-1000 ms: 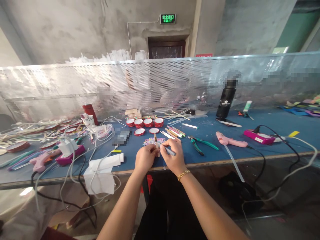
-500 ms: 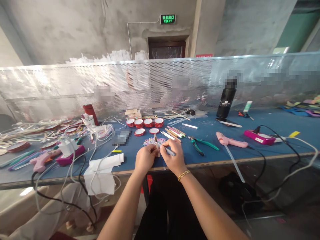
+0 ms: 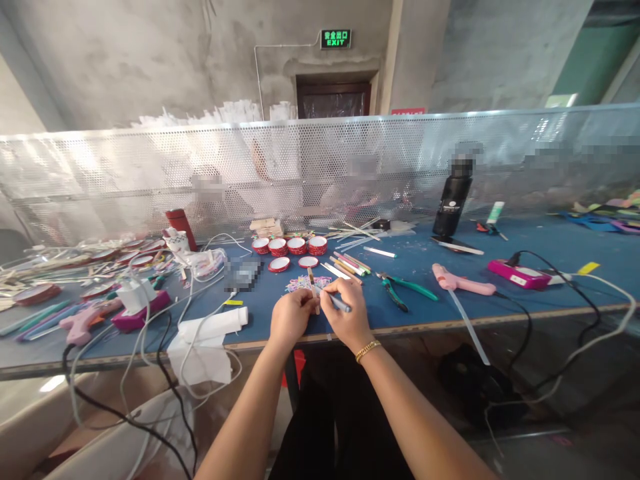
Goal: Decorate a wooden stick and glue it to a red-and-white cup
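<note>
My left hand point(image 3: 291, 316) is closed on a flat wooden stick point(image 3: 311, 277), held upright near the table's front edge. A marker pen point(image 3: 341, 305) is gripped in my right hand point(image 3: 350, 313), its tip end close against the stick. Behind my fingers lies a loose pile of thin pastel-coloured pieces point(image 3: 296, 284). Several markers point(image 3: 350, 263) lie side by side just past my right hand. Small round red-rimmed discs with white tops point(image 3: 297, 246) stand in stacks behind the pile, and two single ones lie in front of them.
Green-handled pliers point(image 3: 400, 287) and a pink glue gun point(image 3: 465, 283) with a hanging glue stick lie right. Left are a white roll point(image 3: 215, 323), another pink glue gun point(image 3: 83, 323) and tangled cables. A black bottle point(image 3: 453, 203) stands before the perforated metal screen point(image 3: 310, 160).
Both hands stay almost in the same place, with the stick and marker still held. At the lower left, the pale shapes below the table have shifted.
</note>
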The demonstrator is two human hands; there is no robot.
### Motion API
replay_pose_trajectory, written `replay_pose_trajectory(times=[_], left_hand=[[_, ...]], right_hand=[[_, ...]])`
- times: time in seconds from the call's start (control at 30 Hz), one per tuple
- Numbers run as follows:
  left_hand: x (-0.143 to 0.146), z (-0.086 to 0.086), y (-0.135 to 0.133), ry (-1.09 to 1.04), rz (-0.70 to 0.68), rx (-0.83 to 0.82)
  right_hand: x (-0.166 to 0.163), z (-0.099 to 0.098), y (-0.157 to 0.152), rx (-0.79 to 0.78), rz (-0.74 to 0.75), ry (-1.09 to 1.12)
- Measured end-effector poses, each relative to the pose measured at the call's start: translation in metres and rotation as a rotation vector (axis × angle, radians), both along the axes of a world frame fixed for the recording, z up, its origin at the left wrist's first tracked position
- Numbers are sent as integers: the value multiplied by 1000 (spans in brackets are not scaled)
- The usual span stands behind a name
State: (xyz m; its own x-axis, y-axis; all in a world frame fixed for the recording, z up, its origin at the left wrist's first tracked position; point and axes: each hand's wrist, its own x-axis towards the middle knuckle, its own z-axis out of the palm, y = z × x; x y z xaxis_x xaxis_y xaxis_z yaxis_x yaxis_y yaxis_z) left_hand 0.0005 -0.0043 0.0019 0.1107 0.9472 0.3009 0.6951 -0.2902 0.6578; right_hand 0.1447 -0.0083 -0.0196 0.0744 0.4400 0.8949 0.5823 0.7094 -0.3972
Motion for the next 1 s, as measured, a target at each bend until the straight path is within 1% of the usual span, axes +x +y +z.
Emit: replay_pose_trajectory(times=[0.27, 0.5, 0.67, 0.87, 1.0], left_hand=[[-1, 1, -1, 2, 2, 7], [0, 0, 0, 6, 6, -4], [0, 0, 0, 11, 6, 0], [0, 1, 0, 1, 0, -1], [-1, 0, 0, -5, -6, -3]], right_hand=[[0, -4, 3, -16, -35, 42], [0, -2, 1, -2, 1, 8], [0, -1, 1, -6, -14, 0], [0, -4, 2, -25, -30, 43], [0, -3, 1, -11, -17, 28]])
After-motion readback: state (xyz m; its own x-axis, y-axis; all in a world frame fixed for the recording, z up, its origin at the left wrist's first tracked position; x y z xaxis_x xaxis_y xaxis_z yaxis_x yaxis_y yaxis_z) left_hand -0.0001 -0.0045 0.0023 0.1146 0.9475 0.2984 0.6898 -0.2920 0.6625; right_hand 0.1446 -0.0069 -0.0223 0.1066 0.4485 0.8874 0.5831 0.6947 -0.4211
